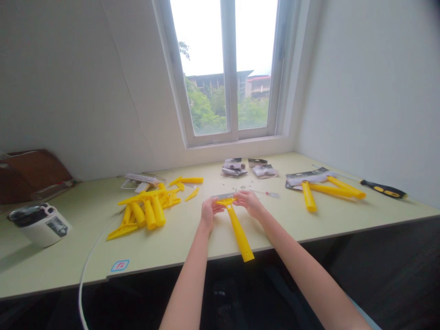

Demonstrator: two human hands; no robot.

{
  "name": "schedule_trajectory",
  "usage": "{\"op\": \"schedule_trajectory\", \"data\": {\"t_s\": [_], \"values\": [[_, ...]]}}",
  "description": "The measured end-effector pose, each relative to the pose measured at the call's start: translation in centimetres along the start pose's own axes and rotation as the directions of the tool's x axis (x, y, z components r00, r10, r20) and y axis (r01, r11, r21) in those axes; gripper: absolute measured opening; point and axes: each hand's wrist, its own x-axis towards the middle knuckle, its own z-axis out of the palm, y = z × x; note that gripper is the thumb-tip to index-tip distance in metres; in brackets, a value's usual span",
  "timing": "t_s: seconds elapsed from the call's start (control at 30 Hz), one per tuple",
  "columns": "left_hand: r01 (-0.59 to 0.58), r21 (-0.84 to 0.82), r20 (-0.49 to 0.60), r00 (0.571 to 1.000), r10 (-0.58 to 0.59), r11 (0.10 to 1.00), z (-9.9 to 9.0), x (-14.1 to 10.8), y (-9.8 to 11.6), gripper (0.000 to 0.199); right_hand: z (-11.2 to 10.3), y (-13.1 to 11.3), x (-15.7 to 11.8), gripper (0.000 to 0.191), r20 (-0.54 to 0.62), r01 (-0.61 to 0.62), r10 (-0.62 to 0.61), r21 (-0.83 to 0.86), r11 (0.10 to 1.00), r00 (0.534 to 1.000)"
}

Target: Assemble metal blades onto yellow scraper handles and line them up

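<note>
A yellow-handled scraper [239,233] is held between my two hands near the table's front edge. Its handle points toward me, and the tip reaches past the edge. My left hand [209,213] grips the left end of the scraper's head, fingers closed. On the right end, my right hand [248,203] pinches the head. A thin grey metal blade [222,196] shows along the top between them. Just behind my right hand lies a small screwdriver [271,194] with a clear handle. Small screws [243,187] are scattered beyond the hands.
Left of my hands is a pile of yellow plastic parts [149,211]. Yellow-handled scrapers [330,189] and a black-yellow screwdriver [385,189] lie right. Small packets [234,167] sit under the window. A white mug [44,227], cardboard box [30,174] and white cable [82,279] are left.
</note>
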Motion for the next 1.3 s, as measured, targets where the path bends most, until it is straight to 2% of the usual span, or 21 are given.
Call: {"op": "schedule_trajectory", "data": {"t_s": [0.17,0.4,0.7,0.83,1.3], "values": [[0.028,0.025,0.006,1.000,-0.028,0.999,0.01,0.04,0.05,0.020,0.00,-0.22,-0.17,0.015,-0.014,0.015,-0.016,-0.050,0.999,1.000],[-0.015,0.084,0.018,1.000,0.014,0.996,0.33,-0.28,0.17,0.020,0.24,-0.64,-0.34,0.009,-0.088,0.021,-0.029,-0.086,0.996,0.996],[-0.044,0.104,0.046,0.998,0.039,0.994,0.37,-0.59,0.40,0.018,0.11,-0.42,-0.35,0.015,0.005,-0.002,0.003,-0.026,1.000,1.000],[-0.050,0.121,0.050,0.998,0.044,0.991,0.53,-0.71,0.51,0.020,0.12,-0.34,-0.25,0.011,-0.031,0.003,-0.004,-0.028,1.000,1.000],[0.026,0.020,0.099,0.995,-0.028,0.999,0.45,-0.75,0.59,0.026,0.15,-0.85,-0.47,0.012,-0.055,0.024,-0.027,-0.054,0.998,0.998]]}}
